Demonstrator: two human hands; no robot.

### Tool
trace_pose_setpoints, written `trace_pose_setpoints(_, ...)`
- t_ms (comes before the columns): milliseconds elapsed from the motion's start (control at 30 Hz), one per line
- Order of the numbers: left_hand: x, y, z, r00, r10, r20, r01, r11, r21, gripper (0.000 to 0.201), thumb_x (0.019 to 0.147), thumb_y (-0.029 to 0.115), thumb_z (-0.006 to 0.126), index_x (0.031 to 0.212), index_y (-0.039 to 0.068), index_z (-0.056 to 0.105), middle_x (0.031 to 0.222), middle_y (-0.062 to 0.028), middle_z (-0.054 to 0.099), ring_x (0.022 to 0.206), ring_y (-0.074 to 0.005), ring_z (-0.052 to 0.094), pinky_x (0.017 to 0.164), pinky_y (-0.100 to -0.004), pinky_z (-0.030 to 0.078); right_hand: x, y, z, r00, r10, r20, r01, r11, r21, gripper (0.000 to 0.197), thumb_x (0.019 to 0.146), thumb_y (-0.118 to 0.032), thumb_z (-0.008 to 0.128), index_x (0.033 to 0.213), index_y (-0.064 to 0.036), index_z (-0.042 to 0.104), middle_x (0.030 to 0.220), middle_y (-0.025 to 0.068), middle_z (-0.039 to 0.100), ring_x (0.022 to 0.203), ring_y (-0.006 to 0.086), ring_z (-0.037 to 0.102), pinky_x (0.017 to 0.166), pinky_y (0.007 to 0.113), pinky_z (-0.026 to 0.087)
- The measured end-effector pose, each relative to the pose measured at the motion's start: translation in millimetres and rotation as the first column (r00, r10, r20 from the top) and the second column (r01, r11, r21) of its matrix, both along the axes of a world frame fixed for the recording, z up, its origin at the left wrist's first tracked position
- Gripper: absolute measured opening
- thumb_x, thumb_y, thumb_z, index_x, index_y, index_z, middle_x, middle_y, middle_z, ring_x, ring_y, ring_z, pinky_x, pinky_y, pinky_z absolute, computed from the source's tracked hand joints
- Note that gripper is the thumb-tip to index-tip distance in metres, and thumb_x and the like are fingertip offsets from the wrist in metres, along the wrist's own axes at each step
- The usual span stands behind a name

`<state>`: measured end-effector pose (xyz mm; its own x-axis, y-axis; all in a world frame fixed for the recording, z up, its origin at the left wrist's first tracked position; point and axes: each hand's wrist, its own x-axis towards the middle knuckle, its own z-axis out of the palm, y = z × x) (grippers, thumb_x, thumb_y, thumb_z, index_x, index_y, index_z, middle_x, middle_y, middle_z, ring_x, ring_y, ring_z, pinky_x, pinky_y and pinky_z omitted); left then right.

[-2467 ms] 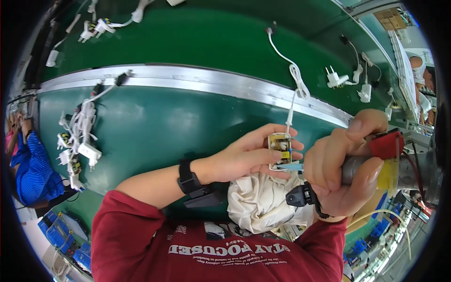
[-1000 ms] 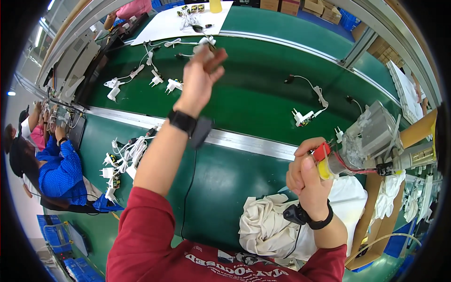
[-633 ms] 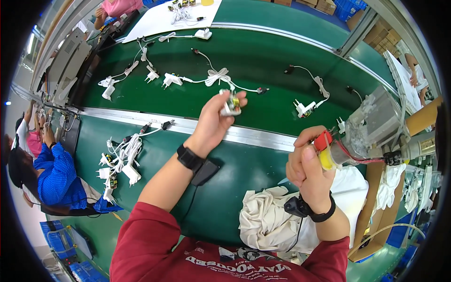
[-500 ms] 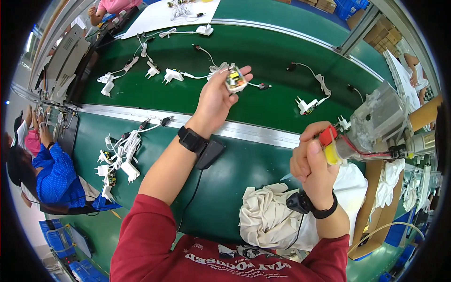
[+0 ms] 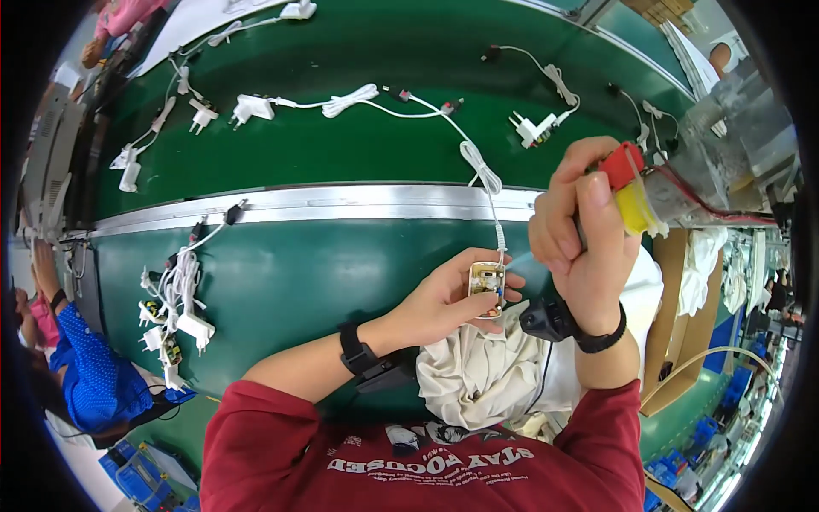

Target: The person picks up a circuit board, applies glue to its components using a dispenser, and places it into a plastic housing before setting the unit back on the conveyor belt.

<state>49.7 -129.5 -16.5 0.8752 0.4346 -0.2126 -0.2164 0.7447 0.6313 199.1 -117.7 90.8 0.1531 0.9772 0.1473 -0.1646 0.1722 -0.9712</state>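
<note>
In my left hand (image 5: 456, 299) lies an opened white charger (image 5: 486, 286), its circuit board facing up and my thumb across the lower part. The charger's white cable (image 5: 481, 166) runs up from it over the metal rail, with a coiled bundle midway. Close by on the right, my right hand (image 5: 589, 222) is closed around a hand-held dispenser (image 5: 633, 200) with a red switch and a yellow ring. A blurred, pale blue tip shows beside the charger; whether it touches the board I cannot tell. The dispenser's grip is hidden by my fingers.
White chargers (image 5: 253, 109) with cables lie along the green belt (image 5: 341, 154) beyond the metal rail (image 5: 316, 200). More chargers (image 5: 194, 328) sit bundled on the left bench. Cream cloth (image 5: 478, 375) and a cardboard box (image 5: 670, 316) are near right. A co-worker's blue sleeve (image 5: 94, 367) is at left.
My left hand has come back from over the belt to the near bench with the charger, drawing its cable along. My right hand keeps hold of the dispenser. The view has shifted.
</note>
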Motion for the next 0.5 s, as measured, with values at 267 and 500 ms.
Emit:
trace_pose_setpoints(267,-2.8,10.4,-13.5,0.997,-0.008,0.077,0.012,0.999,-0.045,0.046,0.091,-0.001,0.047,0.134,0.009,0.032,0.128,-0.0146,0.047,0.116,-0.0216,0.052,0.085,-0.0361,0.055,-2.9,8.1,-18.8,0.997,0.045,-0.057,-0.049,0.997,-0.055,0.028,0.095,-0.034,0.047,0.089,-0.0095,0.036,0.049,-0.0032,0.031,0.037,0.0048,0.024,0.035,0.022,0.020)
trace_pose_setpoints(500,-2.4,11.0,-20.9,0.995,-0.012,0.094,0.017,0.998,-0.054,0.045,0.091,-0.001,0.047,0.133,0.008,0.032,0.127,-0.0148,0.048,0.115,-0.0217,0.052,0.085,-0.0355,0.055,-3.1,9.6,-22.1,0.998,0.044,-0.035,-0.046,0.998,-0.045,0.028,0.096,-0.034,0.045,0.089,-0.0095,0.035,0.049,-0.0033,0.032,0.037,0.0051,0.025,0.036,0.022,0.020)
